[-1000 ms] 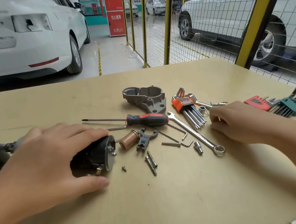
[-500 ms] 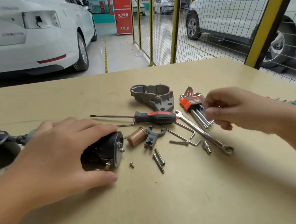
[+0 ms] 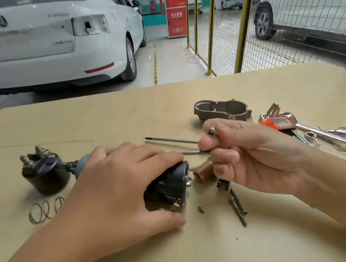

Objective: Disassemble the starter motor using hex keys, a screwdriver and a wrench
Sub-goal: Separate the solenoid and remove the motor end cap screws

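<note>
My left hand [image 3: 117, 184] lies over the black starter motor body [image 3: 170, 192] and holds it down on the table, fingers curled round its top and thumb along its near side. Its round end plate faces right. My right hand [image 3: 252, 155] hovers just right of the motor and pinches a small silver socket [image 3: 212, 130] between thumb and forefinger. The screwdriver's shaft [image 3: 169, 140] lies behind both hands, its handle hidden by my right hand. A bent hex key [image 3: 191, 151] lies beside it.
Removed parts surround the motor: black solenoid [image 3: 43, 172] and spring [image 3: 42, 212] at left, grey housing [image 3: 220, 108] at the back, copper bush [image 3: 203, 172], fork lever [image 3: 222, 185], two long bolts [image 3: 237, 208] and a small screw [image 3: 200, 209]. At right lie the orange hex key set [image 3: 272, 124] and the wrench [image 3: 337, 140].
My right hand has picked a small silver socket from the tools at right, risen and moved left toward the motor. My left hand has stayed on the motor.
</note>
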Demonstrator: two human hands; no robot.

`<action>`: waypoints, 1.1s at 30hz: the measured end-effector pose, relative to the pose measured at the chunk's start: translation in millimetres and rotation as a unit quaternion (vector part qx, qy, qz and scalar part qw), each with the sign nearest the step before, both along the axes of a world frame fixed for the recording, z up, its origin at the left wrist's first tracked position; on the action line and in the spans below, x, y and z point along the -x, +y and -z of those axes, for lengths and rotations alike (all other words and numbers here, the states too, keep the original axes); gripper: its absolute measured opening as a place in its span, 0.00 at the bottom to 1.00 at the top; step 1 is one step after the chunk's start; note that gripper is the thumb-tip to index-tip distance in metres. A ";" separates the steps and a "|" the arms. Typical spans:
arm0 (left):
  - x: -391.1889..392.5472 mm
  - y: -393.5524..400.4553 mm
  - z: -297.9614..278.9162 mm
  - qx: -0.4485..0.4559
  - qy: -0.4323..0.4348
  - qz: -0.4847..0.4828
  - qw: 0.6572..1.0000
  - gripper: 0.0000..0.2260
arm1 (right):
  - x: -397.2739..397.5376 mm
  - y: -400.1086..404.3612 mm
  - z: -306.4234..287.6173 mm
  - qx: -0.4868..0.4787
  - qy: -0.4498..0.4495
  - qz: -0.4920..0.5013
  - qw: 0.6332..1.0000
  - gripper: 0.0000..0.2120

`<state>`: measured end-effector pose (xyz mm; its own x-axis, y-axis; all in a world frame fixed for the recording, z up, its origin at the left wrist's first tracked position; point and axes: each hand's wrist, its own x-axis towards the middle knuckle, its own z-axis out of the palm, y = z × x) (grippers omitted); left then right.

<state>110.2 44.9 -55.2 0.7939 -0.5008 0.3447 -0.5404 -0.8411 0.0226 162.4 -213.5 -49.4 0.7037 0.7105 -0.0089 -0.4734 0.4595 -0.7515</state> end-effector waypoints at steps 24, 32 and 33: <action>-2.6 -1.3 1.6 0.030 -0.003 0.009 1.000 0.38 | 28.8 6.3 12.5 -0.076 0.050 -0.083 0.992 0.11; -1.5 -1.4 -0.8 0.026 -0.002 0.011 1.000 0.38 | 33.3 9.0 11.9 0.070 0.025 -0.008 0.997 0.13; -1.3 -1.3 -0.9 0.025 -0.003 0.010 1.000 0.38 | 34.9 11.0 12.3 0.099 0.009 0.006 0.995 0.13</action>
<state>111.6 43.6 -54.3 0.7819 -0.4985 0.3742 -0.5575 -0.8278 0.0620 127.5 -202.5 -61.7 0.7107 0.6849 -0.1604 -0.4832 0.3096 -0.8190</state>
